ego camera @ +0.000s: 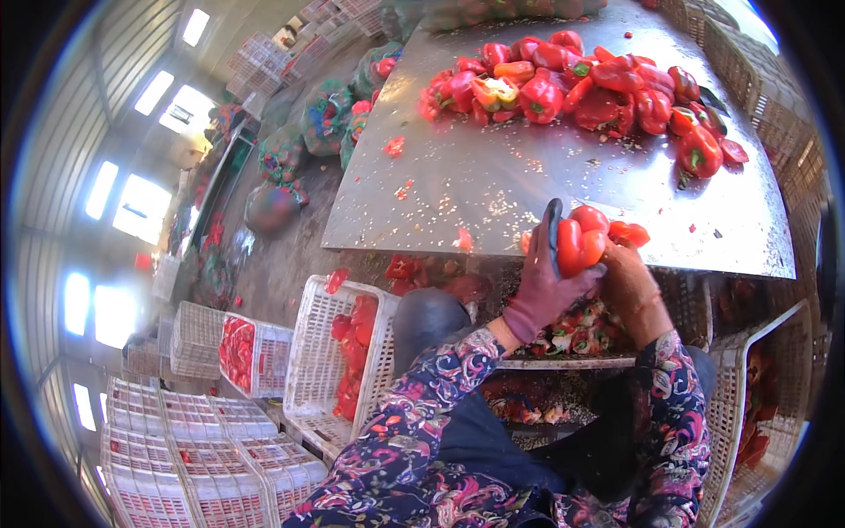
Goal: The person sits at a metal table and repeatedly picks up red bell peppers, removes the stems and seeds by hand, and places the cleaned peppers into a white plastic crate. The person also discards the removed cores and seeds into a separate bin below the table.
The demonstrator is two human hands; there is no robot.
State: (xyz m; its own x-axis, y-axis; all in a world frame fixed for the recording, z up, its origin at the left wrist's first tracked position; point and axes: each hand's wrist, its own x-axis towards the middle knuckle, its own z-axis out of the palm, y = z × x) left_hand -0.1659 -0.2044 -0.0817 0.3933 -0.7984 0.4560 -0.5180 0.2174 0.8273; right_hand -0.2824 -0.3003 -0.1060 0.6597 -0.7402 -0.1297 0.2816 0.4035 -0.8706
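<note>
Just over the near edge of the metal table [422, 198], my gloved left hand [544, 284] is closed around a red bell pepper [581, 239]. My right hand [627, 277] touches the pepper's right side; its fingertips are hidden, so whether it grips is unclear. Another red pepper piece [630, 233] shows just beyond the right fingers. A heap of red bell peppers [541, 99], some cut open, lies across the far part of the table. Pale seeds and small red scraps are scattered over the metal.
Below my hands a crate holds cores and trimmings [581, 330]. To the left stands a white plastic crate [317, 369] with red pepper pieces, and to the right another crate [729, 396]. Stacked crates [198, 449] and filled net bags [327, 119] stand farther left.
</note>
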